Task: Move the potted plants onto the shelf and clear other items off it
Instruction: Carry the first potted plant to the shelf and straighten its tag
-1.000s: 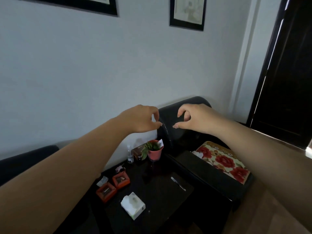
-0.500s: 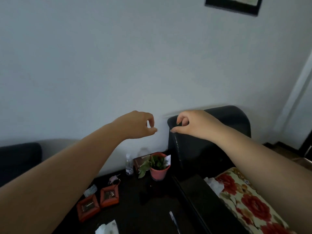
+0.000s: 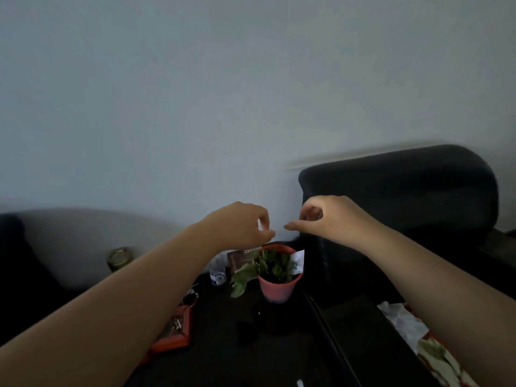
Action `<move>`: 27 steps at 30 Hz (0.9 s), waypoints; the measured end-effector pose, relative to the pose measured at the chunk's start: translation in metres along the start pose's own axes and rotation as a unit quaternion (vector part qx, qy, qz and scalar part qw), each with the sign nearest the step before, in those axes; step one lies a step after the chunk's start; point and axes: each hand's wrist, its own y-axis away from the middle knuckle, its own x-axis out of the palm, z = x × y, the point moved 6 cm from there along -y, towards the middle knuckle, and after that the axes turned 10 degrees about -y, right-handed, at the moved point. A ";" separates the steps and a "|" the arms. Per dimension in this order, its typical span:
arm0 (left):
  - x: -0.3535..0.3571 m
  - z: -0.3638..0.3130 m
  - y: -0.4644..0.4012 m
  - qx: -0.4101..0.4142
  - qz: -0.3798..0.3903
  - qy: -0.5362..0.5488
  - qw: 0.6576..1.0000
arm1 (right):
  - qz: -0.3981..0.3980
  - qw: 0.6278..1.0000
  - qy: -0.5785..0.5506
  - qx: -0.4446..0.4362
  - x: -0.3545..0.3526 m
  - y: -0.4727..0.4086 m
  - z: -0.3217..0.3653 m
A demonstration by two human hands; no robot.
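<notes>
- While no shelf was visible anywhere in the frame, the task appeared to be at an early stage: the potted plant stood on the dark table at lower centre, not yet lifted.
- Judged from this layout, the plant remained to be carried to the shelf, and any clearing of the shelf could not be assessed.
- Other items sat on the same table: a small clear bottle and a brown box just left of and behind the pot, an orange box toward lower left, and a white tag at the pot's right rim.
- A gold-lidded jar stood at left of centre near the wall; a black sofa arm filled the right of the frame.
- The left hand hovered at centre, above the plant and apart from it, with fingers curled and fingertip close to thumb; it held nothing.
- The right hand hovered just right of the left hand, in front of the sofa arm, likewise curled with index finger bent toward the thumb; nothing was seen in its grasp.
- Neither hand touched the pot or the other hand; a narrow gap separated the two thumbs.
</notes>
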 end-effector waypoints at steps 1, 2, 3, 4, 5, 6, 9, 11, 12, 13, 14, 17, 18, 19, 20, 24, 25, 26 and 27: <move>0.019 0.003 -0.009 0.002 0.000 0.000 1.000 | -0.004 1.000 -0.001 0.002 0.015 -0.006 -0.015; 0.040 0.006 -0.019 0.007 0.002 -0.001 1.000 | -0.006 1.000 0.002 0.004 0.033 -0.012 -0.032; 0.058 0.008 -0.028 0.008 0.009 -0.002 1.000 | -0.006 1.000 0.005 0.007 0.049 -0.017 -0.046; 0.082 0.011 -0.036 0.012 0.018 -0.005 1.000 | -0.005 1.000 0.008 0.011 0.070 -0.023 -0.064; 0.100 0.013 -0.043 0.016 0.020 -0.011 1.000 | -0.008 1.000 0.011 0.014 0.086 -0.027 -0.077; 0.122 0.015 -0.049 0.020 0.021 -0.020 0.999 | -0.013 1.000 0.014 0.015 0.105 -0.029 -0.092; 0.174 0.024 -0.063 0.026 0.012 -0.037 0.999 | -0.016 0.999 0.037 0.024 0.149 -0.037 -0.132; 0.204 0.031 -0.071 0.024 0.009 -0.040 0.999 | -0.021 0.998 0.056 0.023 0.168 -0.041 -0.156; 0.224 0.036 -0.076 0.021 0.009 -0.034 0.999 | -0.023 0.997 0.064 0.021 0.180 -0.042 -0.169; 0.245 0.039 -0.081 0.022 0.001 -0.034 0.999 | -0.032 0.996 0.077 0.012 0.194 -0.042 -0.182; 0.263 0.042 -0.086 0.024 -0.005 -0.040 0.999 | -0.041 0.995 0.093 0.008 0.206 -0.042 -0.193; 0.315 0.051 -0.101 0.026 -0.018 -0.029 0.999 | -0.055 0.994 0.088 0.031 0.238 -0.042 -0.227; 0.330 0.053 -0.104 0.026 -0.012 -0.016 0.999 | -0.058 0.995 0.071 0.046 0.247 -0.043 -0.237; 0.344 0.055 -0.107 0.027 -0.003 -0.002 1.000 | -0.059 0.995 0.051 0.057 0.255 -0.045 -0.246; 0.358 0.056 -0.109 0.026 0.009 0.013 1.000 | -0.058 0.996 0.027 0.068 0.264 -0.047 -0.256; 0.397 0.067 -0.127 -0.009 0.028 0.117 0.993 | -0.065 0.987 -0.073 0.128 0.292 -0.059 -0.287; 0.403 0.072 -0.133 -0.026 0.021 0.154 0.987 | -0.074 0.981 -0.103 0.145 0.296 -0.063 -0.296; 0.407 0.076 -0.139 -0.043 0.007 0.192 0.980 | -0.084 0.976 -0.127 0.156 0.298 -0.066 -0.302; 0.410 0.080 -0.145 -0.059 -0.011 0.240 0.969 | -0.094 0.972 -0.148 0.159 0.299 -0.070 -0.307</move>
